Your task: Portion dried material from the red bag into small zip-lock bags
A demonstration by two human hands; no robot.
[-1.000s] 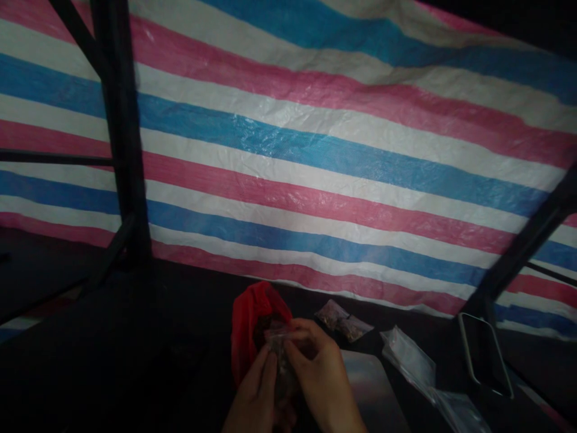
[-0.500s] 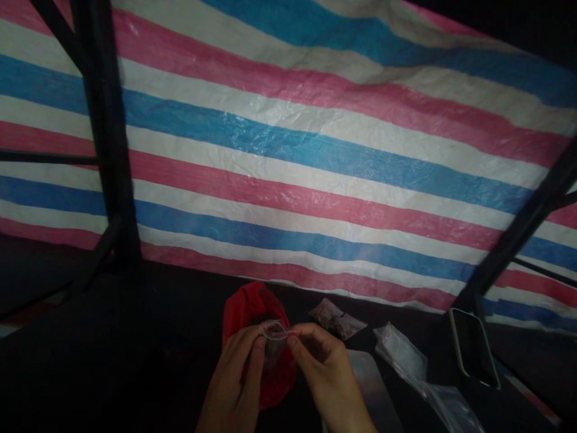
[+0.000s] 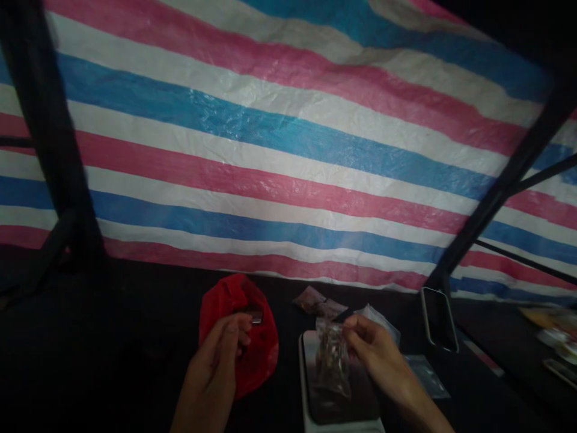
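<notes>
My right hand (image 3: 372, 346) pinches the upper right corner of a small clear zip bag (image 3: 332, 361). Bits of dried, brownish stuff show inside it. The bag is over the dark platform of a flat scale (image 3: 311, 415); whether it rests on it I cannot tell. My left hand (image 3: 216, 355) is at the mouth of a red plastic bag (image 3: 261, 367), its fingers curled. A small shiny metallic piece (image 3: 256, 318) shows at those fingertips; its kind and whether I grip it are unclear. The red bag's contents are dark.
Behind the scale lie small filled bags (image 3: 311, 300). Clear bags (image 3: 426, 376) lie to the right, partly behind my right arm. A phone (image 3: 439, 319) leans by a dark frame post (image 3: 487, 210). A striped sheet (image 3: 270, 180) closes off the back.
My hands have moved apart. The small clear bag, held before by both hands over the red bag, is now in my right hand over the scale. The view has shifted to the right.
</notes>
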